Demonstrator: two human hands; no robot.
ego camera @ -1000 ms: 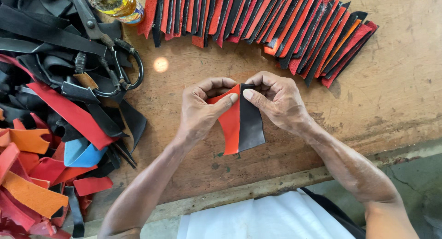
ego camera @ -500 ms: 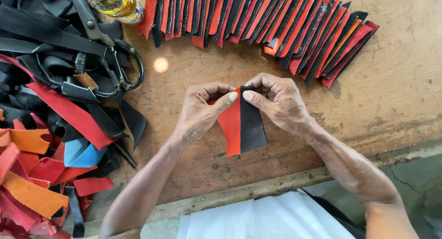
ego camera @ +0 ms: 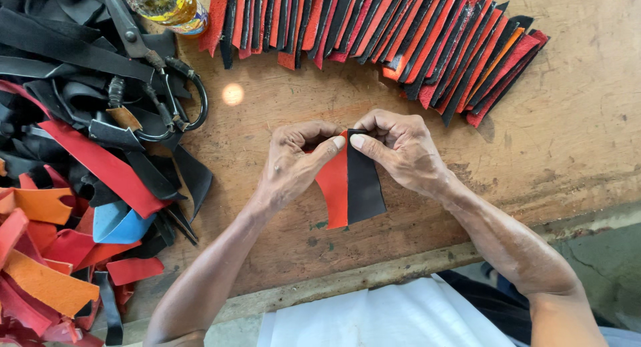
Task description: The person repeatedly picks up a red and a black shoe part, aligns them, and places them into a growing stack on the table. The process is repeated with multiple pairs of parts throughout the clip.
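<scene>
My left hand (ego camera: 292, 163) and my right hand (ego camera: 402, 150) meet over the wooden bench (ego camera: 567, 140). Between them they pinch the top of a joined leather piece. Its red half (ego camera: 334, 190) lies under my left thumb and its black half (ego camera: 364, 187) under my right thumb. The piece hangs down toward me, just above the bench top. A fanned row of similar red and black pieces (ego camera: 400, 33) lies along the far side.
A heap of black, red, orange and blue leather scraps (ego camera: 67, 187) fills the left side. Large scissors (ego camera: 150, 60) rest on the heap. A bottle (ego camera: 170, 3) stands at the far edge. White cloth (ego camera: 387, 317) covers my lap below the bench edge.
Hardly anything differs; both hands keep pinching the top of the red and black piece, with only slight finger shifts.
</scene>
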